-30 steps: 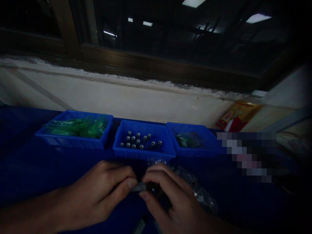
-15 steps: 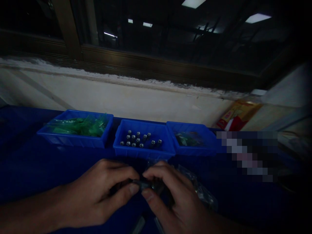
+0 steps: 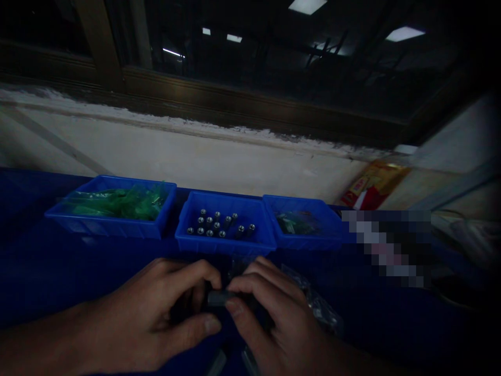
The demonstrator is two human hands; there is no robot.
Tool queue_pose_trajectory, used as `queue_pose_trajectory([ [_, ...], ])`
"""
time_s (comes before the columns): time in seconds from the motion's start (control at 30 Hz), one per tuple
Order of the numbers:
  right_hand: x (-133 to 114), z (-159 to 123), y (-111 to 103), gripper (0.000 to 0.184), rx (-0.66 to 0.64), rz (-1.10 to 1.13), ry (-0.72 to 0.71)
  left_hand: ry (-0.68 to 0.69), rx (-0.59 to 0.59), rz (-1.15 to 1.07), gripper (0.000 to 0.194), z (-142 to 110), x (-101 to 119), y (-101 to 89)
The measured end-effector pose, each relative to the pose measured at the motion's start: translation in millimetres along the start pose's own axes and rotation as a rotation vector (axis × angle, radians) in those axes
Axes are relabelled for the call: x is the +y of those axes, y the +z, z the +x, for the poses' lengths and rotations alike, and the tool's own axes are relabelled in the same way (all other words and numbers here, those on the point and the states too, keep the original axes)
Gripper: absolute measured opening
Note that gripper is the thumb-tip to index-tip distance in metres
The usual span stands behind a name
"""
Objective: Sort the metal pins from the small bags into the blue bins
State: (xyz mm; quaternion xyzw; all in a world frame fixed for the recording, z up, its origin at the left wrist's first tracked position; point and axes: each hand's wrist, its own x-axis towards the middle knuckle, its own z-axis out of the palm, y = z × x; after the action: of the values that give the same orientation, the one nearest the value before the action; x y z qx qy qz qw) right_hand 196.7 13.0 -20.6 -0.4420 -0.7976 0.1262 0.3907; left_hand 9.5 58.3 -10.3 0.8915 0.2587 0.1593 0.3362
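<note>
Between the thumb and fingers of my right hand [image 3: 279, 308] is a short dark grey cylindrical part [image 3: 219, 298], its free end pointing left. My left hand [image 3: 168, 308] is just left of it, thumb and forefinger apart. The left forefingertip is close to the part; I cannot tell whether it touches. Two similar dark, rod-like pieces [image 3: 216, 361] lie on the blue table below my hands, partly cut off by the frame edge. Clear plastic bags [image 3: 323, 310] lie behind my right hand, partly hidden by it.
Three blue bins stand along the wall: a left bin [image 3: 105, 225] with green bags, a middle bin [image 3: 227, 245] with several upright metal sleeves, and a right bin [image 3: 309, 241] with bagged items. A red and gold packet [image 3: 373, 183] leans at the right.
My left thumb has come away from the part and dropped lower, so its grip has opened. The right hand keeps hold of the part. The view has shifted slightly.
</note>
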Motion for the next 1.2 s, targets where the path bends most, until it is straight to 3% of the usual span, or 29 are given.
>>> queue_pose_trajectory([
  [0.27,-0.2,0.5,-1.4,0.006,-0.061,-0.007,0.039,-0.04,0.026,-0.01,0.011,-2.3,-5.7,5.0],
  [0.4,-2.2,-2.9,-1.5,0.021,-0.058,-0.036,0.117,-0.028,0.027,-0.02,0.016,0.2,-4.2,1.8],
  [0.63,-1.7,0.2,-0.7,0.008,-0.117,-0.067,0.034,-0.013,-0.015,0.021,0.024,0.8,-4.2,1.5],
  [0.9,0.6,0.3,-1.1,0.009,-0.125,-0.044,0.022,-0.035,0.023,0.012,0.011,-0.8,-1.8,1.7],
  [1.0,0.5,-1.9,-1.4,0.009,-0.118,-0.046,0.042,-0.022,0.019,0.004,0.012,0.3,-4.0,2.5],
  [1.1,-0.3,-4.3,-1.0,0.022,-0.083,-0.058,0.026,0.001,0.023,-0.003,0.015,0.9,-4.5,2.7],
  [1.2,-0.1,-5.1,0.0,0.019,-0.066,-0.082,-0.012,-0.007,0.013,0.014,0.019,1.5,-3.8,1.9],
])
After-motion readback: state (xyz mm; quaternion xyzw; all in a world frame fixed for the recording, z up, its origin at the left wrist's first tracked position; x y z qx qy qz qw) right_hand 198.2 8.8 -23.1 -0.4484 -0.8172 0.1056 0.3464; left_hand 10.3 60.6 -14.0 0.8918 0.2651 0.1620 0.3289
